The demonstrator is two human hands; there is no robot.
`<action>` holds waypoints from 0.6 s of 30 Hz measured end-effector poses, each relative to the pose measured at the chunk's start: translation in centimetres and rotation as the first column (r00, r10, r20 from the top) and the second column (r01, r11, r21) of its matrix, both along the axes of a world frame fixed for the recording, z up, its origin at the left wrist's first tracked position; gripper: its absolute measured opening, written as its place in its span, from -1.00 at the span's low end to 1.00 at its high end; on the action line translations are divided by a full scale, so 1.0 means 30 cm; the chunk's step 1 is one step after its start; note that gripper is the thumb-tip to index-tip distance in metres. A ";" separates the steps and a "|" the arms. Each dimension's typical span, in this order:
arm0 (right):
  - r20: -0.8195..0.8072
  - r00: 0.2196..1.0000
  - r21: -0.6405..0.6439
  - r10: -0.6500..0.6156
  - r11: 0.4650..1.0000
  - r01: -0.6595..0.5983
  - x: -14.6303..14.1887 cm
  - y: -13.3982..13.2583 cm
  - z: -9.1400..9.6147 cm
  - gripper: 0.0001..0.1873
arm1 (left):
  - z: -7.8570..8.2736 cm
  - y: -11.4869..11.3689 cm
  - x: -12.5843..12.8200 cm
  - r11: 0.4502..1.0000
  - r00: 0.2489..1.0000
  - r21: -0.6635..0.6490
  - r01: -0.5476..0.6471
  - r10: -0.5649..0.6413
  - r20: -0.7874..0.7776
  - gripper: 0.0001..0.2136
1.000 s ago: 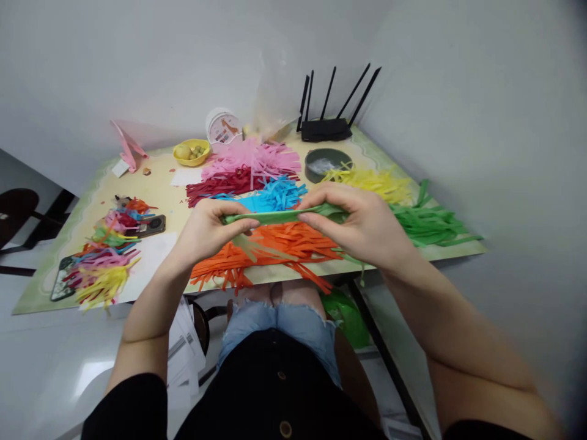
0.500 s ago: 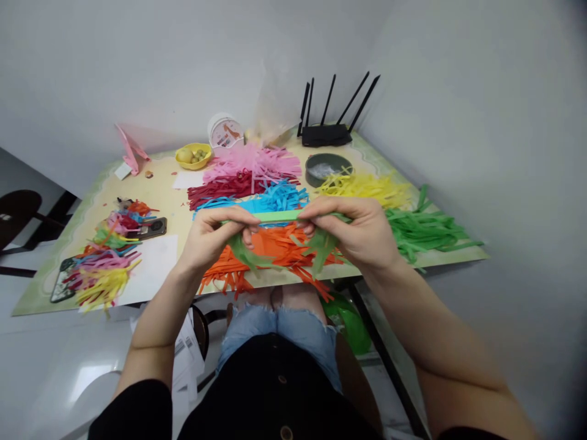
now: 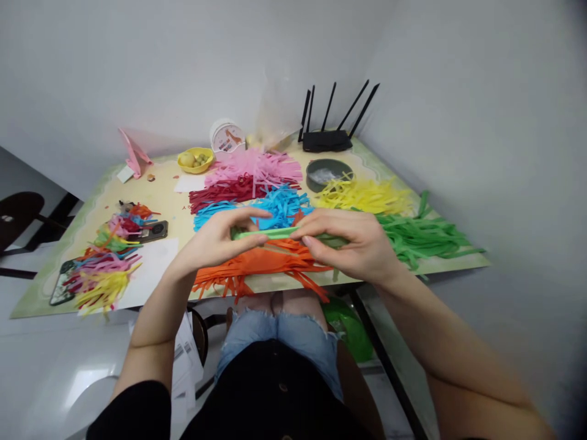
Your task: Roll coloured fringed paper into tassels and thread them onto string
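Above the orange fringed paper (image 3: 257, 263), a light green tissue paper tassel (image 3: 277, 233) stretches between my two hands as a narrow band. My right hand (image 3: 353, 241) pinches its right part between thumb and fingers. Over the tassel's left end, my left hand (image 3: 220, 237) has its thumb and fingers apart, with the thumb just under the band. The tassel's fringe is mostly hidden by my hands. Behind my hands lies blue fringed paper (image 3: 279, 205), then dark red (image 3: 220, 190) and pink (image 3: 261, 165) fringed paper.
Yellow (image 3: 367, 194) and green fringed paper (image 3: 422, 232) lie to the right. A dark round tin (image 3: 316, 182), a black router (image 3: 326, 142), a yellow bowl (image 3: 206, 166) and a white tub (image 3: 227, 137) stand behind. On the left are multicoloured tassels (image 3: 110, 278) and a phone (image 3: 62, 284).
My left thumb and fingers have parted from their pinch on the band. The hanging green fringe has swung up out of sight behind my hands, and both hands sit slightly lower.
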State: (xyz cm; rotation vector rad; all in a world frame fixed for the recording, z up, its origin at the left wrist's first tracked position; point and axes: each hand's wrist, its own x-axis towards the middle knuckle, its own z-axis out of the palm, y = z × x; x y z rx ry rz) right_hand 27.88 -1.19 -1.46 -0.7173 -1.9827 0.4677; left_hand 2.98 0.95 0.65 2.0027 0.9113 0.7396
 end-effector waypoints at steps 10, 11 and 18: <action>0.039 0.969 -0.246 -0.243 0.938 0.245 0.001 0.003 -0.012 -0.90 | -0.023 -0.018 0.041 0.988 0.988 0.031 -0.152 0.151 0.032 -0.80; -0.001 0.971 -0.288 -0.238 0.930 0.227 -0.001 0.003 -0.015 -0.91 | -0.028 -0.019 0.037 0.989 0.986 0.000 -0.151 0.151 0.074 -0.79; -0.430 0.897 -0.471 -0.101 0.873 -0.128 -0.024 0.018 -0.053 -0.89 | -0.076 -0.012 0.023 0.974 0.887 -0.226 0.001 0.104 0.449 -0.81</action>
